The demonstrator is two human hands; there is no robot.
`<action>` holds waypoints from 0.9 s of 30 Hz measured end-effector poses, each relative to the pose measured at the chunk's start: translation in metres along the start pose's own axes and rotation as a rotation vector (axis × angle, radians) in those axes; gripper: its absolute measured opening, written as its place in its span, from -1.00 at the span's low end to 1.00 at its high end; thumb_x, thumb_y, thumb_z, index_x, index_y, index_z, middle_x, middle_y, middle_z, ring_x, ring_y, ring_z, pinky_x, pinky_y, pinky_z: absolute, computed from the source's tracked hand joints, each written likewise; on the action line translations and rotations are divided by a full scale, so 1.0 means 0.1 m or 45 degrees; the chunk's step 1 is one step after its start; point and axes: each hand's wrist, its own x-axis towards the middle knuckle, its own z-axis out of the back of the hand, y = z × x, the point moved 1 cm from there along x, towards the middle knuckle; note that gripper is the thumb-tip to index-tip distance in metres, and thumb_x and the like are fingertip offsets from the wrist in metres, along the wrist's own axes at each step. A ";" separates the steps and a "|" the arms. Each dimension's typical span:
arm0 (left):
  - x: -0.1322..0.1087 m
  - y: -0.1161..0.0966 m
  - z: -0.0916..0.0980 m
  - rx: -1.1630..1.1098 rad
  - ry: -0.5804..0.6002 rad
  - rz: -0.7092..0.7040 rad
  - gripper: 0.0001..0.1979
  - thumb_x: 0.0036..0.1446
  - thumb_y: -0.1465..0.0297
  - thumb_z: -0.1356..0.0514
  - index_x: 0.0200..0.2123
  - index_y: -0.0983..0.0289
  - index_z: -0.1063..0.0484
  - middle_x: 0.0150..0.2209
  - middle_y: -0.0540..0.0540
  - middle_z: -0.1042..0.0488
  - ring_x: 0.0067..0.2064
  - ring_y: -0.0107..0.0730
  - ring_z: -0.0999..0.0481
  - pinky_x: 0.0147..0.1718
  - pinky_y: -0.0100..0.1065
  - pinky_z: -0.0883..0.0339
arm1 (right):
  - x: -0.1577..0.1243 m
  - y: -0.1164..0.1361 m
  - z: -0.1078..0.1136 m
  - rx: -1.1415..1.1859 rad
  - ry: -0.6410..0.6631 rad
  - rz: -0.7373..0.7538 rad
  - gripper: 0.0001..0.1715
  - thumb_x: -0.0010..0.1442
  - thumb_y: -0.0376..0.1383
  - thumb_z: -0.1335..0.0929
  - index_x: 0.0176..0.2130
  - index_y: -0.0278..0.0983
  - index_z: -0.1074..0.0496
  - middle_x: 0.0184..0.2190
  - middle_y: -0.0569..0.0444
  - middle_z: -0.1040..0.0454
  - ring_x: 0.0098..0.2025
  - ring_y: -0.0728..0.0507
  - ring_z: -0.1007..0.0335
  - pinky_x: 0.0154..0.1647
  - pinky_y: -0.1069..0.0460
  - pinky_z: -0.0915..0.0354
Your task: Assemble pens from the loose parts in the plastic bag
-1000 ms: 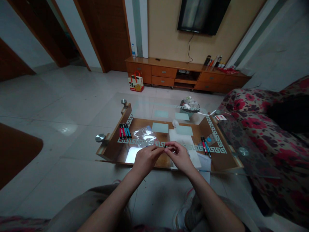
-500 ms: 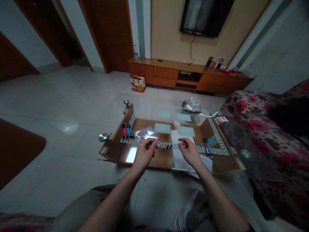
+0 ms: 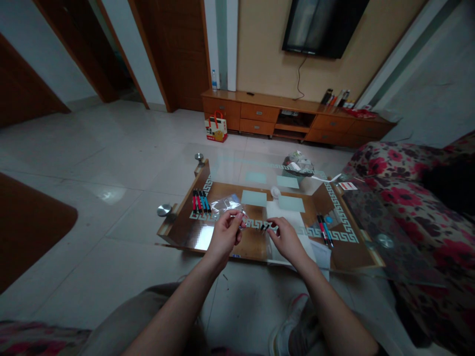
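My left hand [image 3: 227, 231] is closed in a pinch above the near part of the glass table, thumb against fingers. Something small and thin seems to be in it, too small to name. My right hand [image 3: 285, 238] reaches in from the right, thumb and forefinger a little apart. Its fingertips are right beside small black pieces [image 3: 263, 227] lying on the glass; contact cannot be made out. Beyond my left hand lies a clear plastic bag [image 3: 224, 203]. Red and blue pens [image 3: 201, 201] are lined up at the left, with a few more pens [image 3: 325, 229] at the right.
The glass coffee table [image 3: 237, 170] has a wooden shelf and a key-pattern border. White paper [image 3: 321, 254] lies under my right forearm. Toward the back stands a dark basket with plastic bags [image 3: 299, 164]. A flowered sofa [image 3: 401, 198] flanks the right side.
My right hand has moved left to the small black pieces, its fingertips now beside them. The left hand keeps its pinch nearly in place. The view has shifted slightly.
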 end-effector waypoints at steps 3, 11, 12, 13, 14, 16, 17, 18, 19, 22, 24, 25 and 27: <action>-0.01 0.00 -0.03 0.006 0.032 0.018 -0.62 0.14 0.07 -0.25 -0.15 0.22 -0.34 -0.42 -0.09 -0.39 -0.65 -0.69 -0.25 -0.70 -0.58 0.01 | -0.01 -0.01 -0.03 -0.013 -0.001 -0.004 -0.68 0.19 -0.38 -0.33 -0.04 -0.22 -0.47 -0.18 0.00 -0.44 -0.30 -0.10 -0.38 -0.14 -0.03 -0.31; 0.00 0.10 -0.02 0.115 0.155 0.075 -0.63 0.17 0.06 -0.21 -0.16 0.22 -0.34 -0.42 -0.08 -0.38 -0.65 -0.68 -0.22 -0.70 -0.57 0.05 | 0.02 -0.02 0.00 0.032 -0.072 -0.050 -0.86 0.19 -0.32 -0.35 -0.24 -0.24 -0.52 -0.26 0.00 -0.51 -0.27 -0.13 -0.41 -0.14 -0.04 -0.30; 0.00 0.11 -0.01 0.162 0.164 0.060 -0.64 0.18 0.06 -0.19 -0.16 0.23 -0.35 -0.42 -0.08 -0.38 -0.65 -0.67 -0.21 -0.69 -0.56 0.03 | 0.03 -0.02 0.03 0.093 -0.107 -0.075 -0.86 0.20 -0.29 -0.35 -0.25 -0.25 -0.52 -0.28 0.01 -0.52 -0.29 -0.12 -0.41 -0.16 -0.05 -0.31; 0.00 0.12 -0.01 0.229 0.169 0.027 -0.66 0.20 0.08 -0.17 -0.15 0.23 -0.36 -0.43 -0.07 -0.39 -0.64 -0.65 -0.22 -0.67 -0.55 0.00 | 0.04 -0.02 0.07 0.179 -0.146 -0.112 -0.84 0.20 -0.24 -0.36 -0.25 -0.25 -0.53 -0.29 0.01 -0.53 -0.32 -0.12 -0.41 -0.18 -0.05 -0.32; 0.00 0.12 0.00 0.315 0.169 -0.028 -0.68 0.22 0.10 -0.16 -0.16 0.24 -0.38 -0.43 -0.06 -0.40 -0.61 -0.61 -0.26 -0.64 -0.54 -0.05 | 0.04 -0.01 0.11 0.289 -0.182 -0.161 -0.80 0.19 -0.19 -0.37 -0.25 -0.26 -0.53 -0.31 0.00 -0.55 -0.34 -0.12 -0.42 -0.22 -0.04 -0.32; -0.01 0.10 0.00 0.530 0.155 -0.186 -0.74 0.26 0.17 -0.15 -0.18 0.24 -0.43 -0.40 -0.01 -0.45 -0.49 -0.51 -0.39 -0.52 -0.49 -0.20 | 0.04 0.01 0.20 0.562 -0.227 -0.284 -0.68 0.16 -0.10 -0.40 -0.22 -0.29 -0.52 -0.35 0.00 -0.56 -0.37 -0.12 -0.43 -0.33 -0.01 -0.32; -0.02 0.08 0.00 0.643 0.147 -0.274 -0.77 0.27 0.21 -0.14 -0.19 0.24 -0.45 -0.38 0.02 -0.48 -0.41 -0.46 -0.44 -0.44 -0.46 -0.26 | 0.03 0.02 0.23 0.701 -0.230 -0.346 -0.63 0.14 -0.06 -0.42 -0.20 -0.30 -0.52 -0.38 0.00 -0.55 -0.39 -0.12 -0.43 -0.39 0.01 -0.30; -0.03 0.06 -0.01 0.743 0.141 -0.352 -0.80 0.27 0.25 -0.14 -0.20 0.24 -0.47 -0.35 0.03 -0.51 -0.33 -0.41 -0.47 -0.35 -0.43 -0.30 | 0.02 0.04 0.27 0.816 -0.229 -0.400 -0.58 0.11 -0.04 -0.44 -0.18 -0.30 -0.51 -0.41 0.01 -0.55 -0.41 -0.11 -0.43 -0.45 0.04 -0.27; -0.04 0.03 -0.02 0.825 0.141 -0.412 -0.81 0.28 0.27 -0.13 -0.21 0.23 -0.48 -0.31 0.04 -0.53 -0.29 -0.38 -0.49 -0.29 -0.40 -0.31 | 0.00 0.06 0.29 0.903 -0.225 -0.436 -0.55 0.09 -0.02 -0.45 -0.16 -0.31 -0.51 -0.42 0.01 -0.55 -0.41 -0.11 -0.42 -0.48 0.05 -0.25; -0.08 -0.02 -0.05 0.964 0.167 -0.524 -0.83 0.30 0.32 -0.10 -0.20 0.21 -0.48 -0.23 0.06 -0.55 -0.20 -0.33 -0.50 -0.18 -0.35 -0.32 | -0.03 0.14 0.34 1.009 -0.226 -0.444 -0.53 0.05 -0.03 -0.49 -0.16 -0.30 -0.52 -0.39 -0.01 -0.56 -0.41 -0.09 -0.42 -0.49 0.06 -0.25; -0.09 -0.03 -0.07 1.015 0.186 -0.573 -0.84 0.31 0.34 -0.10 -0.19 0.21 -0.48 -0.21 0.07 -0.55 -0.17 -0.30 -0.50 -0.14 -0.32 -0.31 | -0.04 0.18 0.35 1.008 -0.231 -0.401 -0.55 0.04 -0.04 -0.50 -0.18 -0.29 -0.53 -0.37 -0.02 -0.57 -0.40 -0.09 -0.43 -0.46 0.05 -0.28; -0.09 -0.03 -0.07 1.038 0.195 -0.590 -0.84 0.31 0.35 -0.10 -0.19 0.20 -0.48 -0.21 0.07 -0.55 -0.16 -0.30 -0.50 -0.13 -0.31 -0.31 | -0.04 0.20 0.35 0.998 -0.231 -0.380 -0.56 0.04 -0.04 -0.50 -0.19 -0.29 -0.53 -0.36 -0.03 -0.58 -0.39 -0.10 -0.43 -0.44 0.04 -0.30; -0.10 -0.03 -0.09 1.071 0.215 -0.612 -0.85 0.31 0.36 -0.10 -0.19 0.19 -0.48 -0.21 0.07 -0.55 -0.16 -0.30 -0.50 -0.13 -0.31 -0.31 | -0.04 0.24 0.35 0.965 -0.234 -0.340 -0.57 0.06 -0.03 -0.49 -0.19 -0.28 -0.54 -0.34 -0.03 -0.58 -0.36 -0.11 -0.45 -0.39 0.02 -0.35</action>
